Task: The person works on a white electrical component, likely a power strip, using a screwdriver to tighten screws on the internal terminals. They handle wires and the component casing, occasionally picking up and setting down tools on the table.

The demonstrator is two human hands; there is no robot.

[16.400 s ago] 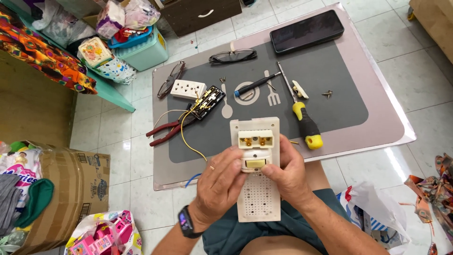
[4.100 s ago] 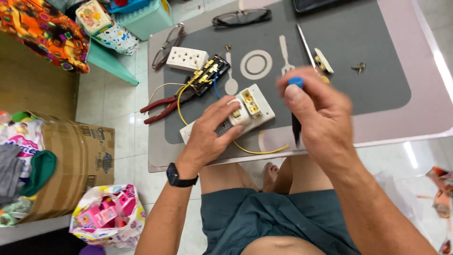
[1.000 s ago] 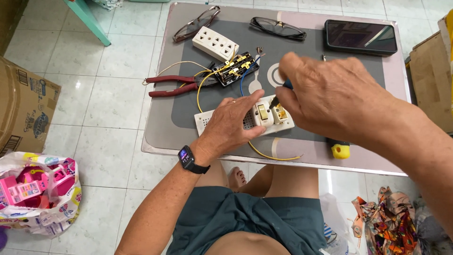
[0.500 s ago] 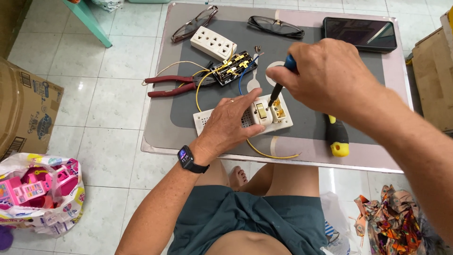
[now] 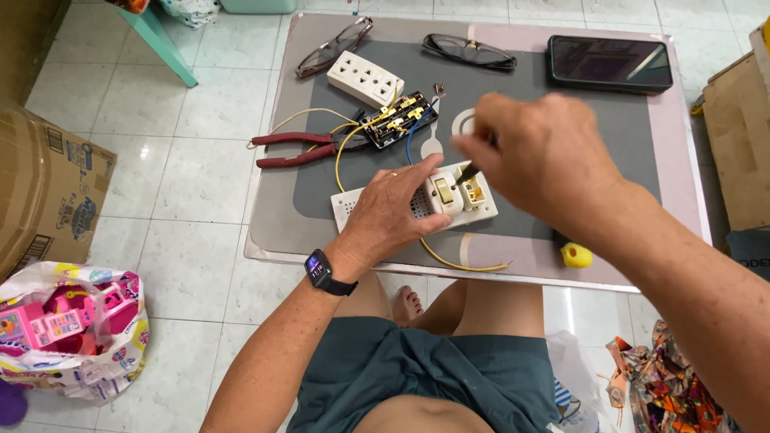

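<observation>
left hand (image 5: 393,212) flat on switch board (image 5: 417,208), right hand (image 5: 537,156) gripping screwdriver (image 5: 468,172)

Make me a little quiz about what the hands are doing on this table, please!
1. True or false: the left hand presses down on the white perforated board.
2. What does the right hand hold? A) the red pliers B) a thin screwdriver C) the phone
3. Fill in: the screwdriver tip points at the cream switch block mounted on the ____.

Key
1. True.
2. B. The red pliers lie to the left on the table, and the phone lies at the far right corner.
3. Board.
</observation>
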